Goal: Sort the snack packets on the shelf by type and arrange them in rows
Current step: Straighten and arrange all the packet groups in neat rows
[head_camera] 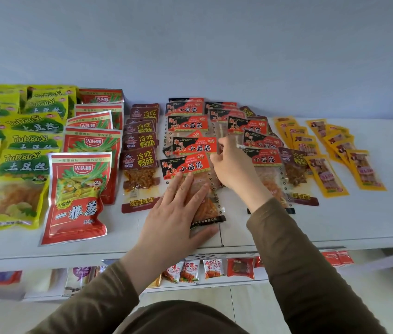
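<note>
Prob. a small shop, white shelf (311, 227) w/ snack packets (77, 196) in rows, more stock (240, 268) below

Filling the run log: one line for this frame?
left hand: flat on front gluten packet | right hand: pinching packet behind | rows: partly sorted

bare shelf (335, 220) runs along the front edge and at the far right, open to reach. overlapping packet rows (188, 145) crowd the middle and left back to the wall (190, 44).
</note>
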### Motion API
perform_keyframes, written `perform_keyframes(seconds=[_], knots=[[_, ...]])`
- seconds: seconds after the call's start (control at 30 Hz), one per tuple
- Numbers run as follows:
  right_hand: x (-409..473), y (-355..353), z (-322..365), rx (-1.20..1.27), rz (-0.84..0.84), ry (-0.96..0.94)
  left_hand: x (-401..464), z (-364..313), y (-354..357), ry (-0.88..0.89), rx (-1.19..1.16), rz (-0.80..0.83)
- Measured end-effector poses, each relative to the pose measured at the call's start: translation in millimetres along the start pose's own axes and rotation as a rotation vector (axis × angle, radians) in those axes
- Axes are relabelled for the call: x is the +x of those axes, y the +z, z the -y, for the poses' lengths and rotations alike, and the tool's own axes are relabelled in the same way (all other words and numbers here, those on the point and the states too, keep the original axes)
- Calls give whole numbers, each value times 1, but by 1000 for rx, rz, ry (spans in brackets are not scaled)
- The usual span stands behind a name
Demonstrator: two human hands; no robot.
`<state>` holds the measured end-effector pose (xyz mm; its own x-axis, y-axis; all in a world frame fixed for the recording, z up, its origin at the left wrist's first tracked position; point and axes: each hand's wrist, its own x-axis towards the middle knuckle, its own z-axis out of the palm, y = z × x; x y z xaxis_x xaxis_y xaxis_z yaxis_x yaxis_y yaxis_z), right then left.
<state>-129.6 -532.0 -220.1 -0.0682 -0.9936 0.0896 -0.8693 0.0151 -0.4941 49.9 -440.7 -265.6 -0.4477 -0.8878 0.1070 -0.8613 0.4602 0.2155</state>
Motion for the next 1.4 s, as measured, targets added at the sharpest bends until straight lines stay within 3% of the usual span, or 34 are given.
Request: perform_keyframes(seconds=[0.13,0.4,0.57,0.7,0.8,0.97,1.17,1.27,1.4], knots=[[5,1,-3,112,17,79,-5,-10,3,5,-10,-3],[9,7,-2,27,56,74,-10,-22,8,-28,-31,-35],[7,7,-8,459,56,179,-10,-18,5,6,-32,-48],[5,1,-9,805,204,326,-11,-17,4,11,-51,-15],[3,-1,-9,628,289,268,-10,-14,1,12,-39,20],[2,4,-6,314,276,173,-8,-8,-6,74,51,78],[7,6,0,212,270,140,-2,0,-18,102,75,55],[10,10,2,66,154,97,2,3,-19,86,-40,-5],[9,14,1,105,-80,89,13,11,-24,-109,8,-102]])
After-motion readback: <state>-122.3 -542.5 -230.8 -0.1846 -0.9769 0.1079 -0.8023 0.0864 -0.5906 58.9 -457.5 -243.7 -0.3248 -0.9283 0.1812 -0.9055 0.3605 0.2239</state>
